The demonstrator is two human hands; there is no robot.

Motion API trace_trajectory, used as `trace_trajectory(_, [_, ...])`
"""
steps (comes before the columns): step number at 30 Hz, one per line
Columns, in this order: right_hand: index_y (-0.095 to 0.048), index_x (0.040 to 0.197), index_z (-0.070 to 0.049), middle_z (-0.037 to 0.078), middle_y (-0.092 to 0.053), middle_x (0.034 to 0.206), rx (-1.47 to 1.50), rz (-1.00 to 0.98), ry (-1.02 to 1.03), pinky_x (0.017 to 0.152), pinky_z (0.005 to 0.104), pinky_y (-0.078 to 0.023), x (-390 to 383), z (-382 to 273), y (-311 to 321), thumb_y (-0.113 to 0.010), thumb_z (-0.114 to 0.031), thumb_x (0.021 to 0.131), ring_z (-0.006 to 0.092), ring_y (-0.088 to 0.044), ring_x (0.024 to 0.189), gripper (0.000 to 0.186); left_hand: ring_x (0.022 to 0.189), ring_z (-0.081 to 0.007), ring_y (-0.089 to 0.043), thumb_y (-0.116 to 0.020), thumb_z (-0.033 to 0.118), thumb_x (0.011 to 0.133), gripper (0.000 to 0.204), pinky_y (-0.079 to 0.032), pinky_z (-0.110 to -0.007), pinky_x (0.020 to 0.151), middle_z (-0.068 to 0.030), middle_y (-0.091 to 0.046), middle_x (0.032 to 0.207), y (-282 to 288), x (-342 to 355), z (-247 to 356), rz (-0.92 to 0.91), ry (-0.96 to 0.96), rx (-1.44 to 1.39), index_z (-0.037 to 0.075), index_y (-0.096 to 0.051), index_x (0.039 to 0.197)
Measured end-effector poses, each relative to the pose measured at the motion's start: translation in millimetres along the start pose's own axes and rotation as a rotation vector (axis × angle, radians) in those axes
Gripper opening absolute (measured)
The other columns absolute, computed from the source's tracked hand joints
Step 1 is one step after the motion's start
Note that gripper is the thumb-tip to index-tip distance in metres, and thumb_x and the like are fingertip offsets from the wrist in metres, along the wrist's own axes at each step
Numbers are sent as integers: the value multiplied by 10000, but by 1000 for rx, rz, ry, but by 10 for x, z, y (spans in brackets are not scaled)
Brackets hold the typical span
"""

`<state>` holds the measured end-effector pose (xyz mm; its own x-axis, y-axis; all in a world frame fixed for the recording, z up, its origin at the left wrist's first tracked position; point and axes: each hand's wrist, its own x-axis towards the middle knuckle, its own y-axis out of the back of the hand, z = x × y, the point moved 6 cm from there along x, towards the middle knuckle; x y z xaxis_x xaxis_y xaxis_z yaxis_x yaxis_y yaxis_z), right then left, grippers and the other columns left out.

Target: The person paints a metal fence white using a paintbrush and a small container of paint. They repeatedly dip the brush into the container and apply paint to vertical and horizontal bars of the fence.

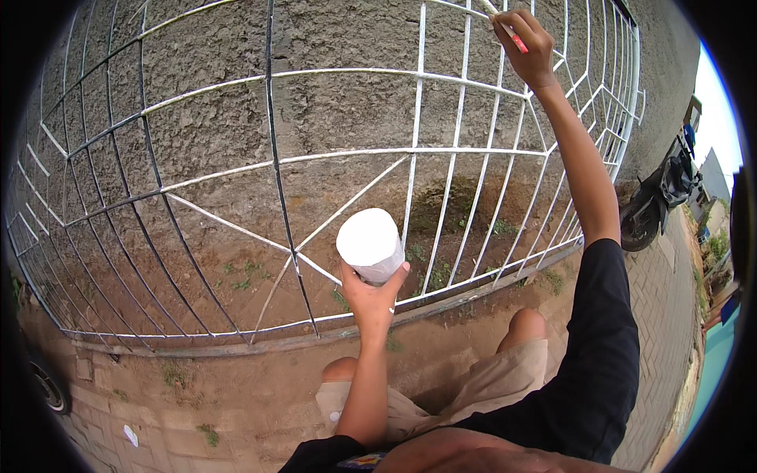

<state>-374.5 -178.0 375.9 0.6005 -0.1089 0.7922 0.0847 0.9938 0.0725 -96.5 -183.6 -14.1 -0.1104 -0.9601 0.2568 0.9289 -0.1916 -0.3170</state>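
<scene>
wall [236, 47]: rough grey render, stained brown lower down — it stands behind everything else
weeds [244, 276]: small green tufts at the wall's foot
motorcycle [658, 197]: dark, parked at right beside the wall
paving [654, 315]: grey brick, running along the right side
litter [130, 434]: white scrap on the dirt ground — lower left

Head camera looks down, close on metal grille [236, 173] against wall [331, 39].
</scene>
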Motion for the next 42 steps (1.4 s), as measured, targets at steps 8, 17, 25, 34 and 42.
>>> trace_trajectory(8, [-636, 976, -106, 22, -676, 906, 89, -168, 197, 586, 334, -586, 117, -249, -202, -751, -124, 904, 225, -703, 739, 137, 1137, -280, -617, -928, 152, 703, 769, -482, -417, 992, -168, -617, 1244, 14, -1, -37, 6, -3, 45, -23, -517, 1330])
trace_trajectory(17, [-644, 968, -124, 7, -674, 903, -74, -291, 230, 594, 325, -578, 74, -313, -271, -716, -97, 886, 187, -689, 750, 112, 1121, -282, -631, -939, 160, 688, 773, -486, -414, 991, -169, -638, 1215, 77, 8, -77, 16, -52, -6, -22, -532, 1320])
trace_trajectory(25, [-649, 975, -124, 11, -681, 873, 157, -59, 266, 558, 277, -577, 172, -815, -178, -694, -67, 906, 168, -693, 718, 101, 1142, -285, -631, -938, 156, 686, 799, -485, -410, 1008, -177, -638, 1236, 67, 26, -60, 41, -28, 22, -24, -526, 1346])
trace_trajectory(34, [-649, 1022, -110, 25, -682, 904, -69, -192, 155, 585, 266, -599, -238, -211, -65, -707, -27, 862, 168, -706, 769, 190, 1167, -272, -619, -935, 149, 689, 800, -476, -406, 1017, -177, -631, 1260, 45, 32, -84, 30, -41, -6, -28, -519, 1349])
trace_trajectory(42, [-662, 971, -105, 55, -680, 929, -12, -56, 26, 602, 351, -571, -2, -23, 43, -742, -99, 902, 267, -706, 757, 105, 1163, -278, -617, -928, 142, 692, 770, -477, -408, 1014, -175, -624, 1256, -15, -8, -55, 7, 22, 12, -28, -522, 1323])
